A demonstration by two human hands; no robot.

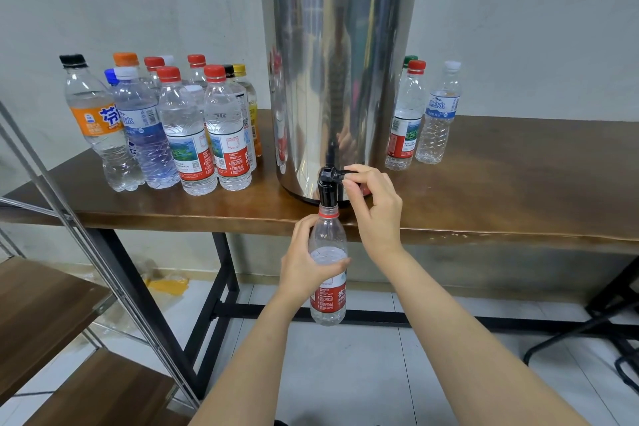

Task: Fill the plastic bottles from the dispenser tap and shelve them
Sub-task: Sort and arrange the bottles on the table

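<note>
Left hand (304, 266) grips ribbed clear plastic bottle (327, 273) (uncapped) under black tap (328, 183) — right hand (371, 204) pinches tap lever; cylindrical steel dispenser (337, 86) on wooden worktop (501, 190).

steel dispenser drum (337, 86) black lid cropped at top edge, rear bottles of left cluster (166, 114) mostly occluded, green-capped bottle (410, 60) half behind drum, label print unreadable, wooden shelf (45, 315) cropped left
</note>
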